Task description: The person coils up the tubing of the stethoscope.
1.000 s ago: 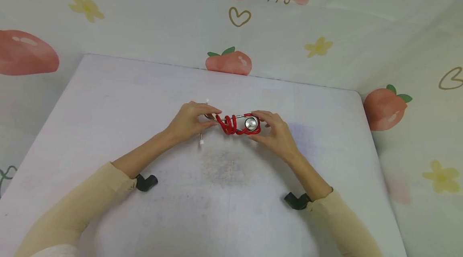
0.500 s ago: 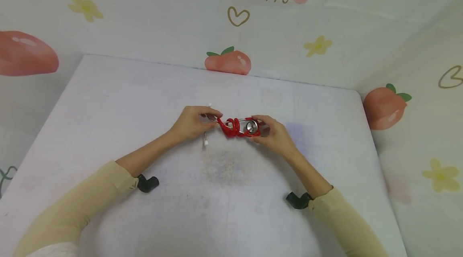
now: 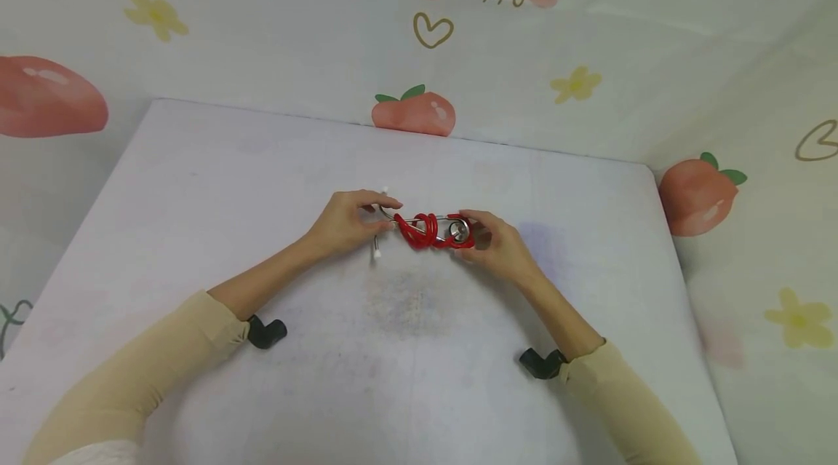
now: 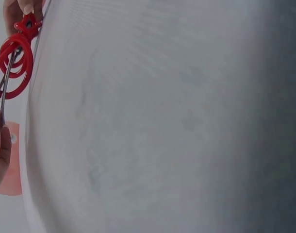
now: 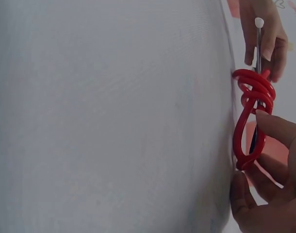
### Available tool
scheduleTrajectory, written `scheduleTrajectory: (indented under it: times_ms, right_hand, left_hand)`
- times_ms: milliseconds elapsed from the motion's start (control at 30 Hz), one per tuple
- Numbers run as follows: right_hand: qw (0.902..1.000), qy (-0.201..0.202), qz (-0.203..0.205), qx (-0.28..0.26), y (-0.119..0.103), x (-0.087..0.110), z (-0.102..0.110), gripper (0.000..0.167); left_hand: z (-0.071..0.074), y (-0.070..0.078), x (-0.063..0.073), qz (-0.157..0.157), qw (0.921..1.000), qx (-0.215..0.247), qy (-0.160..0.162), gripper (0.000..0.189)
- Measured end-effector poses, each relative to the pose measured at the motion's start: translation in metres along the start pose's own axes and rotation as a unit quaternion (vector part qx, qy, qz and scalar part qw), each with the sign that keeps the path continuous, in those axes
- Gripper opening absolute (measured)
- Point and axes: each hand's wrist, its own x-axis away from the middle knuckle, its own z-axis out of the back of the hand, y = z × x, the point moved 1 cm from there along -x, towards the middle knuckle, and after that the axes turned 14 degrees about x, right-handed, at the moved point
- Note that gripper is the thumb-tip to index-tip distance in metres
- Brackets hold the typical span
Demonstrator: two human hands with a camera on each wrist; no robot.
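Note:
A stethoscope (image 3: pixel 427 231) with red tubing wound in several loops around its metal ear tubes spans the space between my two hands. Its silver chest piece (image 3: pixel 459 231) shows at the right end, and a white ear tip (image 3: pixel 377 253) sticks out below my left hand (image 3: pixel 350 221). That hand pinches the metal ear tubes between thumb and fingers. At the other end, my right hand (image 3: pixel 494 243) grips the red tubing beside the chest piece. In the right wrist view, the red loops (image 5: pixel 254 87) lie between both hands, with the right fingers around the lower bend.
Beneath the hands spreads a white table (image 3: pixel 314 392) with a grey smudge in the middle. A fruit-printed backdrop (image 3: pixel 294 28) rises behind and to the right. Dark wrist cameras (image 3: pixel 267 332) sit by both sleeves.
The stethoscope and both hands have shifted slightly down and to the right. The chest piece has tilted, and the red loops look bunched closer together. Both hands keep their hold.

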Motion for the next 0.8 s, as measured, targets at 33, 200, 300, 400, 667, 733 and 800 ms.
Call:
scheduleTrajectory:
  times_ms: [33, 200, 300, 400, 667, 733, 800]
  right_hand:
    - [1.0000, -0.002, 0.000, -0.001, 0.000, 0.000, 0.000, 0.064]
    - [0.9999, -0.010, 0.004, -0.006, 0.001, 0.000, 0.003, 0.064]
    - [0.9998, -0.008, 0.006, -0.016, 0.002, 0.000, 0.005, 0.063]
    - [0.9994, -0.003, 0.007, -0.032, 0.004, 0.000, 0.008, 0.064]
    - [0.9995, -0.014, -0.025, -0.013, 0.010, 0.008, 0.018, 0.063]
    - [0.9994, -0.017, -0.029, 0.003, 0.012, 0.011, 0.022, 0.065]
    - [0.9993, -0.016, -0.028, 0.021, 0.017, 0.014, 0.027, 0.067]
  left_hand:
    - [0.000, 0.000, 0.000, 0.002, 1.0000, 0.004, 0.000, 0.032]
    - [0.002, 0.001, 0.001, 0.015, 0.9997, 0.018, -0.005, 0.032]
    - [0.004, 0.002, 0.001, 0.019, 0.9996, 0.017, -0.007, 0.031]
    - [0.007, 0.004, 0.002, 0.023, 0.9997, 0.009, -0.007, 0.031]
    - [0.016, 0.006, 0.007, 0.028, 0.9990, -0.032, -0.016, 0.041]
    - [0.020, 0.006, 0.009, 0.028, 0.9979, -0.053, -0.023, 0.044]
    - [0.024, 0.006, 0.011, 0.030, 0.9953, -0.087, -0.031, 0.047]
